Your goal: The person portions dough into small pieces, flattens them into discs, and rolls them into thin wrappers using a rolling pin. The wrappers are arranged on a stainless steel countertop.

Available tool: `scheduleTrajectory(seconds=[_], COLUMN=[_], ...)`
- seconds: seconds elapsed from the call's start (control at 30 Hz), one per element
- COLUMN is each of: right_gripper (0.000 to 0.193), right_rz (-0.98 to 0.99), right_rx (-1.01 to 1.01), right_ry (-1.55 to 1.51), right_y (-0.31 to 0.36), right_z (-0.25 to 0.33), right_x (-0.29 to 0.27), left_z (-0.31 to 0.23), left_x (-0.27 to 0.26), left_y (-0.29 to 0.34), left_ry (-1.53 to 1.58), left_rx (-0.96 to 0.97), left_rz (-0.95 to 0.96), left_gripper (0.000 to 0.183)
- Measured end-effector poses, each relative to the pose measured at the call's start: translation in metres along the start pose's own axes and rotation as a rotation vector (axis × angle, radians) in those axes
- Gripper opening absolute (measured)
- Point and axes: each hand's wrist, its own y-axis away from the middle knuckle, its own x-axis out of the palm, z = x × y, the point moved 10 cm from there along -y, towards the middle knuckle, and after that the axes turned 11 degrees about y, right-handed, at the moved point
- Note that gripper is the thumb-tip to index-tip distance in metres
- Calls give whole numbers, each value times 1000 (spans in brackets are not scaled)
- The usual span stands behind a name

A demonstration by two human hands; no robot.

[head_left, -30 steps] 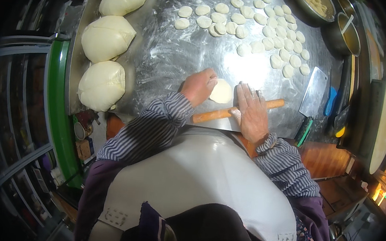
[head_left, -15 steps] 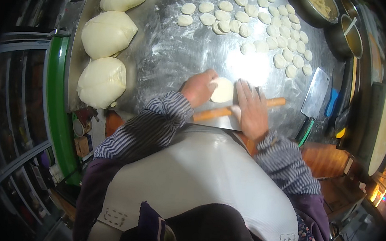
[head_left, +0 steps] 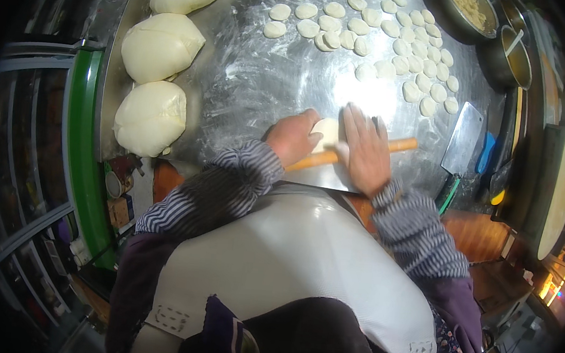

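Wooden rolling pin [head_left: 358, 152], three dough mounds [head_left: 150, 116], perhaps more

Bright overhead light, glare on steel table [head_left: 257, 87] w/ flour; edges dark, heavy fisheye bend; slight blur throughout.

A floured steel bench [head_left: 263, 87] is carrying three big dough mounds [head_left: 163, 46] along its left side — many small flattened dough pieces [head_left: 401, 49] are lying scattered at its far right, a cleaver [head_left: 464, 130] is resting near the right edge, and a wooden rolling pin [head_left: 403, 146] is lying near the front edge.
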Motion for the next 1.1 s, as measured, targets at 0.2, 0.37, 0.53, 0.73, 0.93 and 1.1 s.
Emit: scheduleTrajectory(seconds=[0.2,0.37,0.53,0.73,0.93,1.1], right_gripper=[68,72,72,69,73,71], right_rz=[-68,166,6,53,23,-146], right_rx=[60,0,86,40,20,48], right_ry=[32,81,-8,-21,15,59], right_y=[-55,29,-42,-8,-2,-60], right_z=[-7,9,-7,6,10,3], right_x=[-2,10,12,3,3,-10], left_z=[-26,7,-13,-9,9,-10], left_x=[-12,-29,-13,-25,-9,-20], left_y=[-25,-9,-2,-17,6,-14], left_ry=[-150,155,-92,-57,81,-126], left_rx=[216,14,128,170,-20,131], left_rz=[-80,-190,-115,-131,-54,-114], left_gripper=[19,21,23,22,24,23])
